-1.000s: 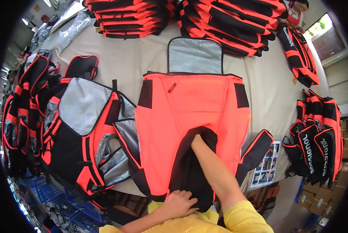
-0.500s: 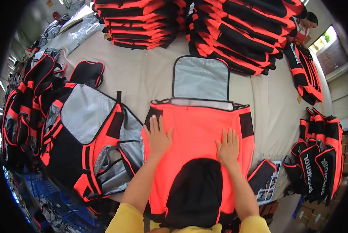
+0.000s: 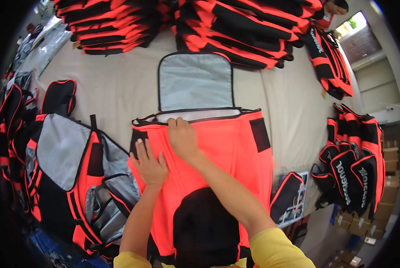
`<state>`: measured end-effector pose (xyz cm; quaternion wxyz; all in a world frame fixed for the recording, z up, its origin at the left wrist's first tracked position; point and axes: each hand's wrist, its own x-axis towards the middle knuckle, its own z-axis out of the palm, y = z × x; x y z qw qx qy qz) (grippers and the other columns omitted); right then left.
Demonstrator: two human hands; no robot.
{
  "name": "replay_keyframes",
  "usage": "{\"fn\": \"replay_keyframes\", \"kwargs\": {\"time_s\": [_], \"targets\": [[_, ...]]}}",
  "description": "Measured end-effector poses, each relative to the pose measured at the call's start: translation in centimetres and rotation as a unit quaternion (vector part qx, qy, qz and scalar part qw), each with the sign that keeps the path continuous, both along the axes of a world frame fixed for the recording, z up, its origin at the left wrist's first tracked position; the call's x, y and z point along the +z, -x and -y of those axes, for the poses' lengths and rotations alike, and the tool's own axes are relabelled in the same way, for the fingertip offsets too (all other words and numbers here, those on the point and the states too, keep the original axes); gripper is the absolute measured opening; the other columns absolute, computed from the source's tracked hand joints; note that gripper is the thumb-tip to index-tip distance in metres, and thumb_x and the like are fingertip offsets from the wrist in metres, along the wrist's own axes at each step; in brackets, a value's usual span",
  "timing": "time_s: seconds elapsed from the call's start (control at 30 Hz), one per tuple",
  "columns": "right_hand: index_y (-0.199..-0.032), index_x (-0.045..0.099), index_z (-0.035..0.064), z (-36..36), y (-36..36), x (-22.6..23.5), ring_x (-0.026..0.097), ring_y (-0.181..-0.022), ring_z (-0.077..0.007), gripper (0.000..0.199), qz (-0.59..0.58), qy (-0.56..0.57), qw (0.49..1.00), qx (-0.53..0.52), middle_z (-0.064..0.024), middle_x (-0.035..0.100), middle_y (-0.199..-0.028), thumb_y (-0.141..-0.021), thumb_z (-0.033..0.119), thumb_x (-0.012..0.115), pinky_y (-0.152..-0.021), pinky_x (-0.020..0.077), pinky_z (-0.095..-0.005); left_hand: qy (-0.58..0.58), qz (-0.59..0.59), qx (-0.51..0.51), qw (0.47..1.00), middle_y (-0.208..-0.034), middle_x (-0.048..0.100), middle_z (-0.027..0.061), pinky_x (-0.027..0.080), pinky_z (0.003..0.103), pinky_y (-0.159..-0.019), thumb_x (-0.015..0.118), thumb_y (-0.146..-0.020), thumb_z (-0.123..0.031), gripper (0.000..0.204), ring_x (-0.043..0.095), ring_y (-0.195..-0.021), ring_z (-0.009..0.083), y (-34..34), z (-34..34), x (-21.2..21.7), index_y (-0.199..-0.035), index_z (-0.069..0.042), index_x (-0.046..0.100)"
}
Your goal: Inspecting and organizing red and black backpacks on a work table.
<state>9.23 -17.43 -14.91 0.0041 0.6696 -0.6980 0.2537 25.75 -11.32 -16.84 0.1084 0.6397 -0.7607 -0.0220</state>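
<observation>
A bright coral and black bag [image 3: 217,156] lies flat in front of me, its grey-lined flap [image 3: 195,82] folded back away from me. My left hand [image 3: 150,165] rests flat on its left side, fingers stretched out near a dark side panel. Across from it, my right hand [image 3: 182,139] reaches over to the bag's upper left, with fingers curled at the rim of the opening [image 3: 209,115]. Their tips are partly hidden behind the fabric edge. Whitish lining shows inside the opening.
A half-open bag [image 3: 61,143] with grey lining lies to my left. Tall stacks of coral and black bags [image 3: 235,33] stand at the far side. More bags [image 3: 351,169] stand upright at the right, with cartons [image 3: 365,225] below. A person [image 3: 329,13] is at the far right.
My right hand has moved from the bag's right side to the rim at its upper left. My left hand stays flat on the left side. The view has shifted rightward.
</observation>
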Motion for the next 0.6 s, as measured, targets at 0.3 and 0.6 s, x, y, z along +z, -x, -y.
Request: {"fn": "replay_keyframes", "kwargs": {"time_s": [0.3,0.6], "targets": [[-0.106,0.062,0.0041,-6.9,17.4,-0.2,0.065,-0.086,-0.0405,0.014,-0.270,0.049,0.958,-0.078,-0.0208,0.063,-0.098,-0.093,0.002,0.056,-0.072,0.0546,-0.0505,-0.002,-0.004,-0.019,1.000,-0.169,0.035,0.0241,0.016,0.062,-0.129,0.058,-0.100,-0.033,0.072,0.028,-0.161,0.0368,2.0,0.2,0.4,-0.161,0.000,0.040],[-0.111,0.070,0.0007,-9.3,24.9,8.3,0.069,-0.098,-0.0375,0.019,0.114,-0.006,0.973,-0.199,-0.0176,0.073,-0.106,-0.106,0.018,0.064,-0.085,0.0547,-0.0463,-0.013,0.003,-0.006,1.000,-0.170,0.034,0.0247,0.015,0.062,-0.129,0.059,-0.100,-0.036,0.076,0.026,-0.161,0.0378,-0.6,0.1,0.7,-0.162,0.002,0.038]]}}
